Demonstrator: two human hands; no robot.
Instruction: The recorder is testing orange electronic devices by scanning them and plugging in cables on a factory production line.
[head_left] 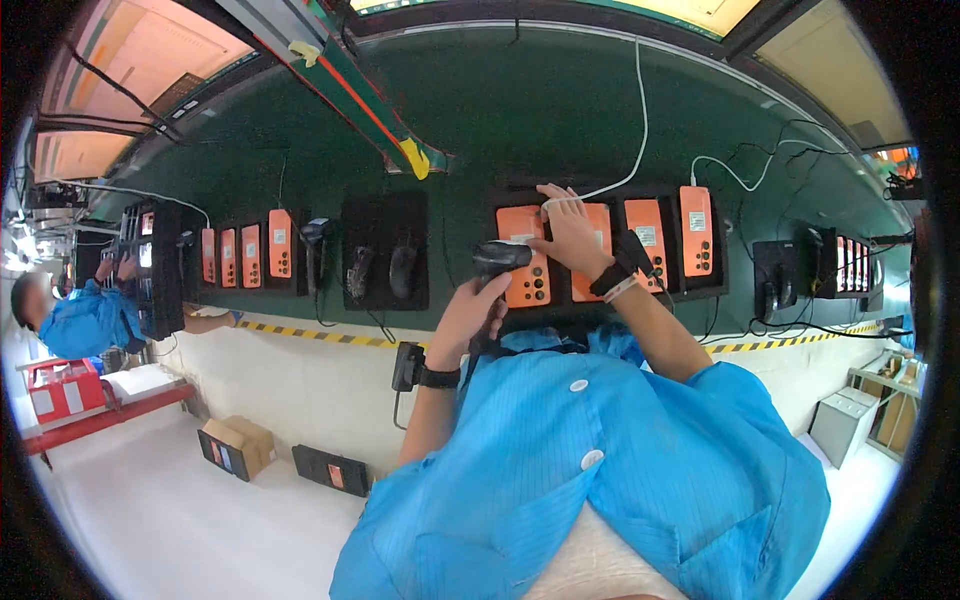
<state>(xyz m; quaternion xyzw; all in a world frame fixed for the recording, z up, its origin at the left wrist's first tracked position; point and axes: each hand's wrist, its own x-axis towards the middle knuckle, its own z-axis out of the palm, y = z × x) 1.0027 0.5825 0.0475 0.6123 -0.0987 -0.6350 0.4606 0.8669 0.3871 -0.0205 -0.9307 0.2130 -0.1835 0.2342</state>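
Note:
My left hand [468, 315] is wrapped round the handle of a black handheld barcode scanner [503, 257]. The scanner's head points right, over the leftmost orange phone [528, 287] in a black tray [597, 308]. Above the tray's left half, my right hand [572, 238] lies with fingers stretched out and thumb apart. It partly covers the second orange phone [602, 222]. A white cable [630, 172] comes down to its fingertips; the cable's end is hard to make out there. Two more orange phones, a third phone [645, 235] and a fourth phone [694, 230], sit to the right.
A black mat [357, 212] with two dark devices lies left on the green bench [480, 120]. Another tray of orange phones [251, 250] and a scanner [314, 240] stand farther left. At the far left works a person in blue [90, 318]. Cartons [240, 445] sit on the floor.

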